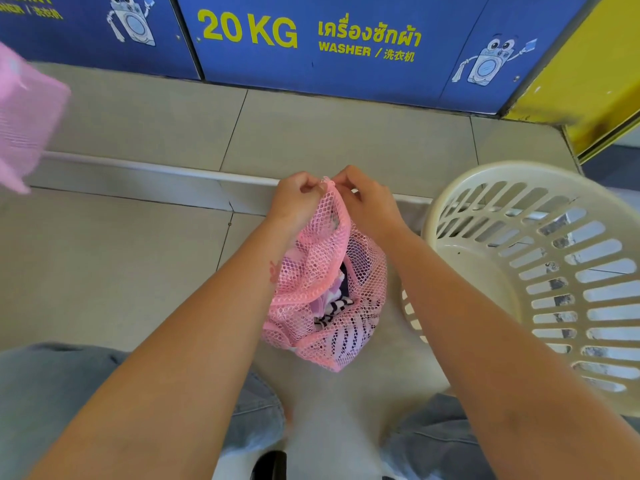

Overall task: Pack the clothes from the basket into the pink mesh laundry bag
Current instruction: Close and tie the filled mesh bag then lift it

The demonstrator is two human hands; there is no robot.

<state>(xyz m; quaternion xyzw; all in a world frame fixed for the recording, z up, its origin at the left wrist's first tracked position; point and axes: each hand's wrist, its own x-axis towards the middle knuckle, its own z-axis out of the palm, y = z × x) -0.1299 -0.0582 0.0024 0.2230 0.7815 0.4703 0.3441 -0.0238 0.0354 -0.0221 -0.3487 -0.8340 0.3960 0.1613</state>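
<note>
While left hand [294, 199] and right hand [367, 203] pinch the pink mesh laundry bag [304, 289] up top, it gapes. One slip — clothes [330, 301] spill.

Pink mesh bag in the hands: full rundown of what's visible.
The pink mesh bag is soft open netting with a solid pink seam band. It bulges with clothes, purple, white and dark striped, visible through the mesh. Its top is gathered to a point, pinched by the left hand and right hand. The body hangs below them over the tiled floor, beside the white basket; whether it touches either is unclear.
</note>
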